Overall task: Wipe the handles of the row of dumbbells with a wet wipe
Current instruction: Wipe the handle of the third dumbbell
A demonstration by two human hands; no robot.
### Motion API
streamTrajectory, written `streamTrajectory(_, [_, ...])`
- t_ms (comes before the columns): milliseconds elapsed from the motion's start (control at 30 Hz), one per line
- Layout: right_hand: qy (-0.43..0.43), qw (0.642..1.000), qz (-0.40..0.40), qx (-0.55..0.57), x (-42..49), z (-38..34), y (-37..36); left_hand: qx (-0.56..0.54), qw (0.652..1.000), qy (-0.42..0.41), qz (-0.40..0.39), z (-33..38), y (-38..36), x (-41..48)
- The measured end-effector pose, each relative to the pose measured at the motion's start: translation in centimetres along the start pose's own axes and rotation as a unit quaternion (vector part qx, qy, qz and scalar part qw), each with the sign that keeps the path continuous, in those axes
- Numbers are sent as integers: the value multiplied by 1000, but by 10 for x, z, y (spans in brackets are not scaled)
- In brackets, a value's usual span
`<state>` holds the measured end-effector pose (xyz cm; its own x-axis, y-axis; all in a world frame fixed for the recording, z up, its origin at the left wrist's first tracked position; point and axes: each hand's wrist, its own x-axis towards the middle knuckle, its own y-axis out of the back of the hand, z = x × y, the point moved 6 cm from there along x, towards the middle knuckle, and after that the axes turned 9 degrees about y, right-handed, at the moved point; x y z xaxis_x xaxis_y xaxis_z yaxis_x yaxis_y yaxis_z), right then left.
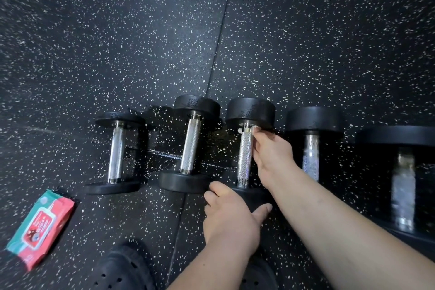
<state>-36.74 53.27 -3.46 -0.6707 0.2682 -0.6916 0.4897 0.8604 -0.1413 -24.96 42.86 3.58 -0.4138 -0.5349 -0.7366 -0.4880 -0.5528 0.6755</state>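
Speckled rubber floor carries the row; your left hand clamps the near head of the third dumbbell, likely stopping it rolling, while your right hand pinches the wet wipe at its handle's far end.

Left hand clasps dumbbell head, thumb spread; right hand, arm extended, fingertips apparently pinching wipe.

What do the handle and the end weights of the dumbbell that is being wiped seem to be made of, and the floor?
Handle: likely steel, silvery and shiny, with a fine knurled crosshatch.
End weights: black, matte, slightly pebbled; probably rubber-coated or painted metal, I cannot tell which.
Floor: apparently rubber matting, black with pale flecks and a seam between tiles.
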Motion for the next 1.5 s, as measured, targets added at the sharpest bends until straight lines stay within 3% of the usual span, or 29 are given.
streamTrajectory(400, [-113,987,-107,-40,2,1,-3,1,1000,5,5,-1,-1,1])
streamTrajectory(633, [-20,997,-44,-61,0,-4,15,1,1000,0,13,-1,-2,3])
streamTrajectory(933, [-111,989,-93,-33,5,0,-2,4,1000,-4,13,-2,-3,4])
streamTrajectory(1133, [-41,989,-104,-99,7,-10,6,10,1000,-4,20,-2,-4,4])
streamTrajectory(1367, [-108,986,-125,-38,4,-3,-1,8,1000,-7,15,-2,-3,5])
streamTrajectory(1500, [-25,994,-90,-58,2,-2,6,5,1000,-7,16,-3,-4,5])
